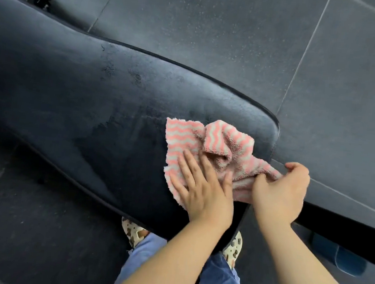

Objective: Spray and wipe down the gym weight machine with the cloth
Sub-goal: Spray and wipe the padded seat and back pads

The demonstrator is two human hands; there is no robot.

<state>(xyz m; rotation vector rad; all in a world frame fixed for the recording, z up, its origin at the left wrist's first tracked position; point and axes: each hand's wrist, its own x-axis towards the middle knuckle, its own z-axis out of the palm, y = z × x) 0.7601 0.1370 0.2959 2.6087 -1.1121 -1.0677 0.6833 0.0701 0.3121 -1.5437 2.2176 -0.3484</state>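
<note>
dark tiled floor (239, 31), black bench pad (72, 83), left hand (202, 189) flat, fingers straight on pink striped cloth (182, 136), right hand (285, 189) pinching cloth's corner at pad's end edge

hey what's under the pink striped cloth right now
The black bench pad lies under the cloth. The left hand presses it flat; the right hand grips its corner. The pad beneath is hidden.
</note>
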